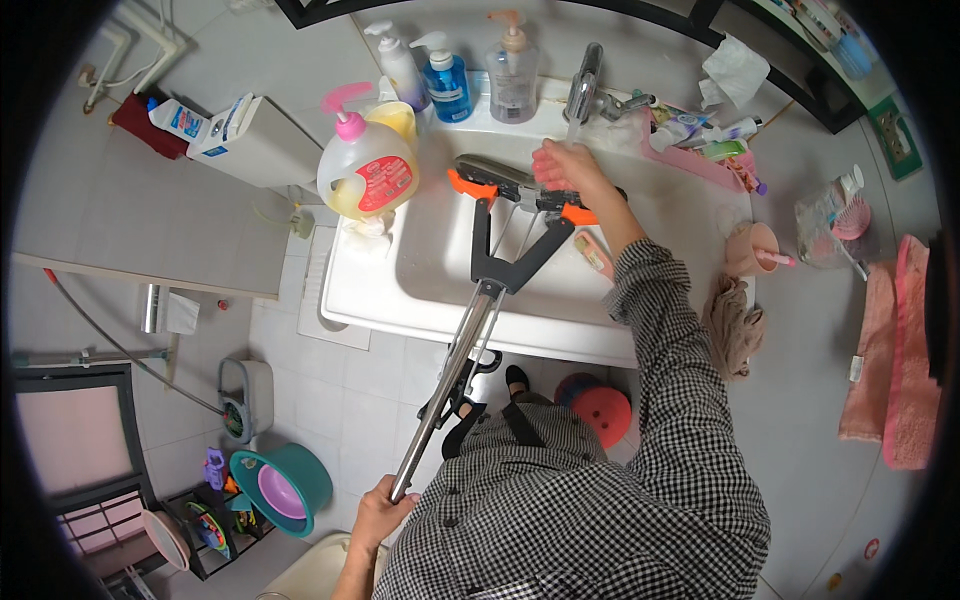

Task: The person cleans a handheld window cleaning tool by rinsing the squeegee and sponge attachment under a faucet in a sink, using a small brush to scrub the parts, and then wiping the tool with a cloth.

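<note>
My left hand (381, 510) grips the metal pole of a butterfly mop (480, 307) near its lower end in the picture. The mop's dark head with orange clips lies across the white sink basin (427, 259). Water runs from the chrome faucet (585, 79) onto my right hand (564, 166), which is held under it with bent fingers, over the mop head; whether it touches the head is not plain. A pink-handled brush or similar item (594, 253) rests in the basin, right of the mop head.
Pump bottles (446, 86) line the sink's back left, beside a large pink-pump jug (367, 169). At the right are a pink tray of tubes (694, 169), a pink cup (746, 251) and a brown cloth (731, 322). A teal basin (307, 480) stands on the floor.
</note>
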